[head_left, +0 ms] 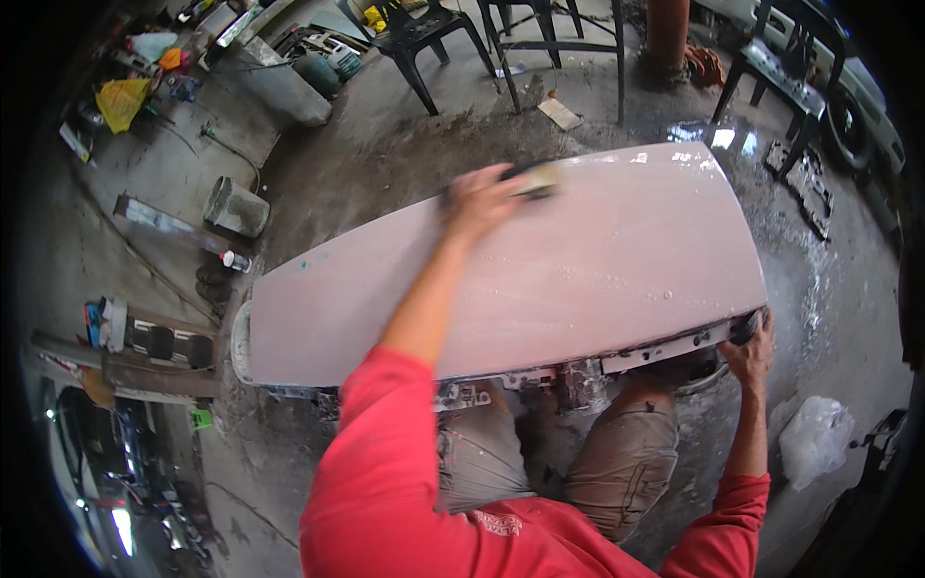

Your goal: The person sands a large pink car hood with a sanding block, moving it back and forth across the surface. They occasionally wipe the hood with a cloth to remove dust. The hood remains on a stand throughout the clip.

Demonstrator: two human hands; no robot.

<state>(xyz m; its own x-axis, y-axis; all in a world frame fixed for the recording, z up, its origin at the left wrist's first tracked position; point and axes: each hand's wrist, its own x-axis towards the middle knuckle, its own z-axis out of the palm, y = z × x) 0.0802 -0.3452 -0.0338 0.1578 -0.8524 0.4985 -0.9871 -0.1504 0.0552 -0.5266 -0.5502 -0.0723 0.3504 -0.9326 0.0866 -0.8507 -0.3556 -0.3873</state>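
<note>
A long car body panel [597, 260], coated in pinkish primer, lies before me with wet streaks and droplets on its surface. Near its far edge, my left hand [482, 204] is closed round a sanding block [538, 180], dark with a pale yellowish part and smeared by motion. The block rests against the panel's face. At the near right corner, my right hand [752, 354] grips the panel's edge, beside a dark piece there; its fingertips are partly hidden. Metal brackets and fittings show along the panel's near underside, above my knees.
Black plastic chairs [416, 43] stand beyond the panel, another chair [785, 72] at far right. A grey bucket [237, 206] and a white bottle [235, 261] are to the left. A clear plastic bag [815, 441] lies on the wet floor at right. A car wheel [848, 125] shows behind.
</note>
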